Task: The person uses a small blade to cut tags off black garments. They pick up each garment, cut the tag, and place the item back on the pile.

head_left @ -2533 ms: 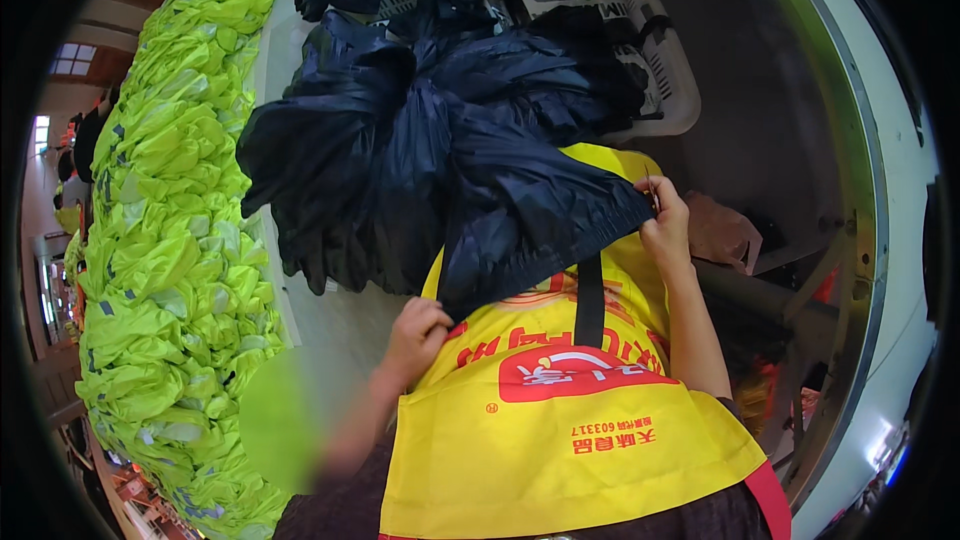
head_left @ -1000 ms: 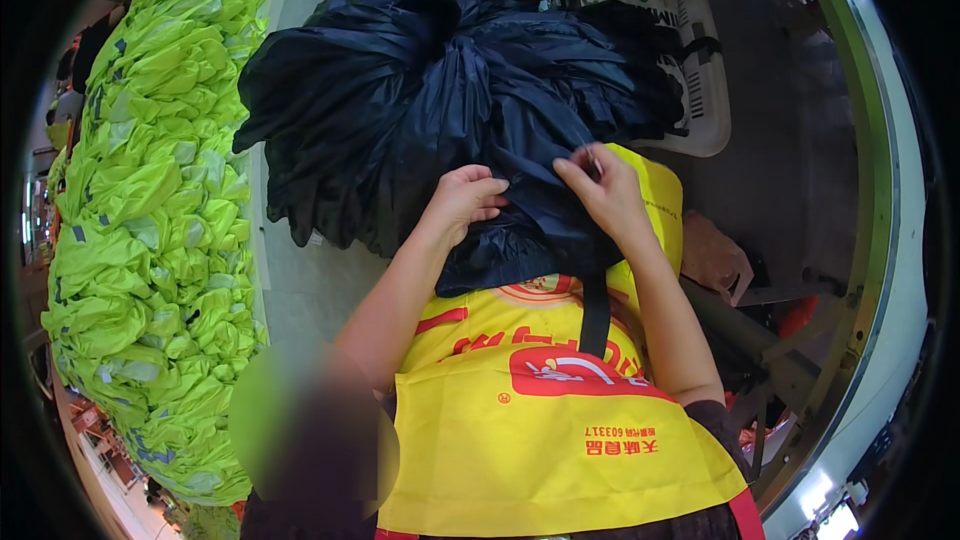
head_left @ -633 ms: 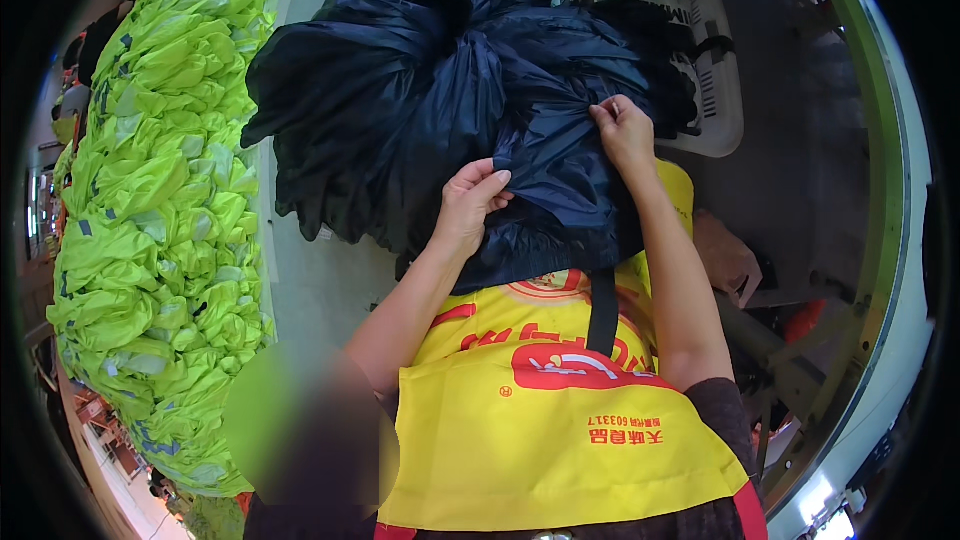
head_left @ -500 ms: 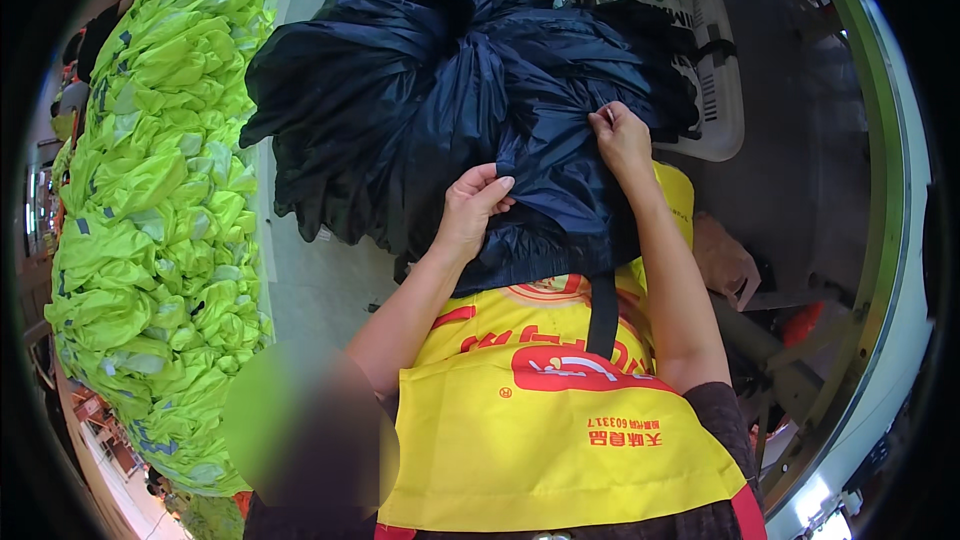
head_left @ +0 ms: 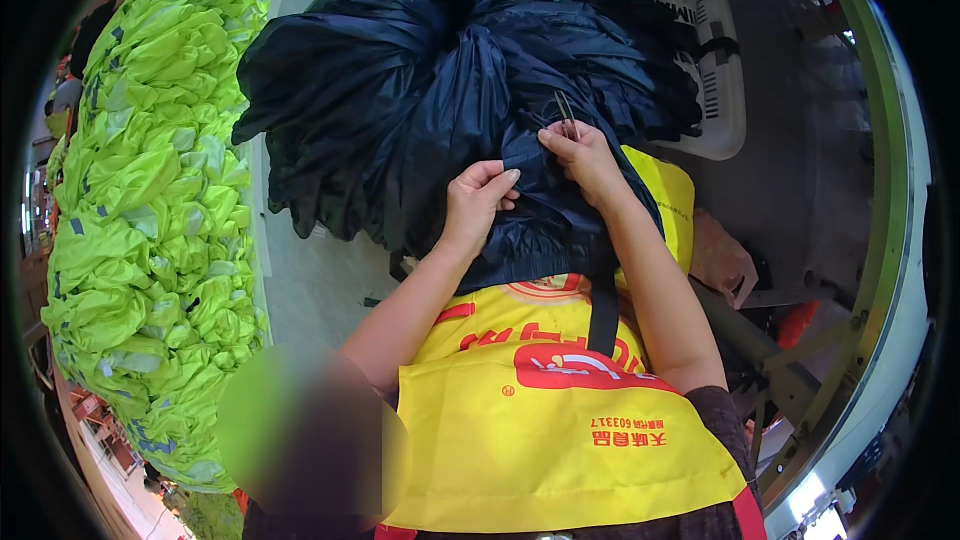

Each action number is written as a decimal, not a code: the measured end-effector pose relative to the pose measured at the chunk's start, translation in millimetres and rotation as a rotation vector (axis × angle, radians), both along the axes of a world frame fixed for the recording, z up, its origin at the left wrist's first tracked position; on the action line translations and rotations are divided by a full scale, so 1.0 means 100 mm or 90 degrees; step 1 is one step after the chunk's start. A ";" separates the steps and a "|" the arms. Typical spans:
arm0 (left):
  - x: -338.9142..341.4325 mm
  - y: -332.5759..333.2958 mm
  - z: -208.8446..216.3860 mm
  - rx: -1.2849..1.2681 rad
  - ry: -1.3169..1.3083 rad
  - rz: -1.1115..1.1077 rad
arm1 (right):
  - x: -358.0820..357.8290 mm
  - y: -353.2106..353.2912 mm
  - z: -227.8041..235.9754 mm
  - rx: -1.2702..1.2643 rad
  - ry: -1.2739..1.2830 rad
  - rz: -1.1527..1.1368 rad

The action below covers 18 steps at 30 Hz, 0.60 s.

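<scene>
A big gathered heap of dark navy, shiny garment fabric (head_left: 400,130) spreads in front of me and reaches down onto my lap. My left hand (head_left: 478,202) is closed, pinching a fold of this fabric between thumb and forefinger. Just right of it, my right hand (head_left: 585,162) is closed round small metal thread snips (head_left: 567,112), whose two thin blades point away from me. Its thumb and forefinger come close to the fabric beside the left hand's pinch; whether they grip cloth too, I cannot tell.
A long pile of neon yellow-green garments (head_left: 150,230) fills the left side. At the back right stands a white plastic basket (head_left: 728,90) with printed packages. A yellow apron (head_left: 560,440) covers my front. A pinkish bag (head_left: 722,258) hangs at right by a metal frame.
My right hand has moved left and nearer to me, close to the left hand, and the snips' blades now show. The left hand keeps its pinch, nearly unmoved.
</scene>
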State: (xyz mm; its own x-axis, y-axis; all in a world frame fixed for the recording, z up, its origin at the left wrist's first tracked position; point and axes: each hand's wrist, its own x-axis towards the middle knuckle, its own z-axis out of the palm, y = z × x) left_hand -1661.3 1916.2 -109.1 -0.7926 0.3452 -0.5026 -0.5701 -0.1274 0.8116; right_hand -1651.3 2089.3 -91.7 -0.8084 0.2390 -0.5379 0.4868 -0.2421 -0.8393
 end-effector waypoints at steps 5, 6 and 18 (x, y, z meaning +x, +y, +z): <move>-0.09 0.08 0.24 -0.154 0.156 -0.024 | 0.03 0.07 -0.04 -0.040 -0.018 0.009; -0.14 0.10 0.27 -0.194 0.202 -0.045 | 0.04 0.07 -0.04 -0.043 -0.011 0.013; -0.25 -0.22 0.06 -0.110 0.182 -0.062 | 0.78 0.56 0.14 0.712 0.160 -0.018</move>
